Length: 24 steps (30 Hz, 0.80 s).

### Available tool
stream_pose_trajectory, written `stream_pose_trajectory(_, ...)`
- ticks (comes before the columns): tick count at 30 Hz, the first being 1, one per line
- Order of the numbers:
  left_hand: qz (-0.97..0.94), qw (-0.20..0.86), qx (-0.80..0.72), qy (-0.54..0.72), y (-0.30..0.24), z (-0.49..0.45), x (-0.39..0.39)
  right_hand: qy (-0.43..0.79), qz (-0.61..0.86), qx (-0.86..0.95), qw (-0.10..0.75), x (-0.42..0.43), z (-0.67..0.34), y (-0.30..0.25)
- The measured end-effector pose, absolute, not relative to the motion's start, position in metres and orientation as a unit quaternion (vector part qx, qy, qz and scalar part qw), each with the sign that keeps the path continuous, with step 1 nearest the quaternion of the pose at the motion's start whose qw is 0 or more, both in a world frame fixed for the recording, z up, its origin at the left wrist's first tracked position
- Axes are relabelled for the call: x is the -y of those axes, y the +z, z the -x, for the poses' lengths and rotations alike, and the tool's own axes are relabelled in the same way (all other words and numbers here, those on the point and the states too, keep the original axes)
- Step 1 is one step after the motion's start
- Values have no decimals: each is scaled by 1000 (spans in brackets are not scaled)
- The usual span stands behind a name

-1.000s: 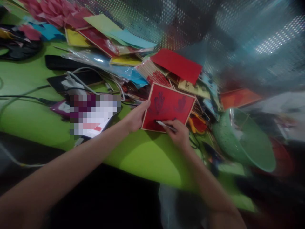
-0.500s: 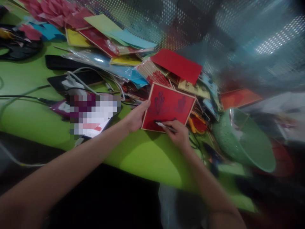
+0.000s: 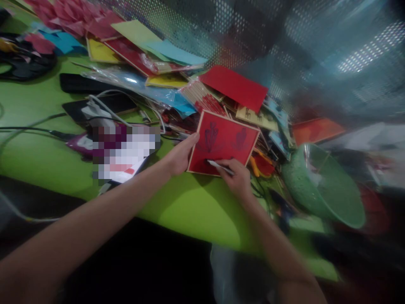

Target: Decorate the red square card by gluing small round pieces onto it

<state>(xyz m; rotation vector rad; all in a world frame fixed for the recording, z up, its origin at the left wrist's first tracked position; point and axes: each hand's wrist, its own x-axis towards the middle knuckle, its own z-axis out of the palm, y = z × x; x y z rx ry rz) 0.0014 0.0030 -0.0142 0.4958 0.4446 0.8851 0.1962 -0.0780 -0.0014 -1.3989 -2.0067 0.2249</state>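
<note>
A red card [image 3: 226,141] with dark drawn figures and a pale border lies on the green table [image 3: 196,207]. My left hand [image 3: 181,155] presses on the card's left edge, thumb stretched along it, fingers curled underneath. My right hand [image 3: 236,177] is closed around a white pen [image 3: 220,167], whose tip touches the card's lower part.
Behind the card lies a heap of coloured cards and paper, with a plain red sheet [image 3: 236,86] on top. A green plastic bowl [image 3: 325,188] stands at the right. Cables [image 3: 38,128], a dark flat device [image 3: 95,105] and a blurred-out item lie to the left.
The pen tip has shifted very slightly on the card. Both hands stay where they were.
</note>
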Motion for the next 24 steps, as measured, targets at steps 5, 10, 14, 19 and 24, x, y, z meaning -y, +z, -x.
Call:
stream_pose_trajectory(5, -240, 851, -209, 419, -14, -1, -3, 86, 540, 765, 340, 78, -196, -1)
stream_pose_trajectory(10, -254, 847, -208, 418, -17, -1, -3, 86, 539, 769, 333, 77, -196, -2)
stream_pose_trajectory(14, -247, 848, -209, 421, -17, -1, -3, 83, 535, 774, 328, 77, -196, -2)
stream_pose_trajectory(19, -245, 845, -212, 425, -17, -1, -3, 68, 523, 785, 325, 77, -195, -2)
stream_pose_trajectory(24, -246, 844, -216, 424, -18, -1, -4, 72, 528, 781, 326, 77, -195, -2)
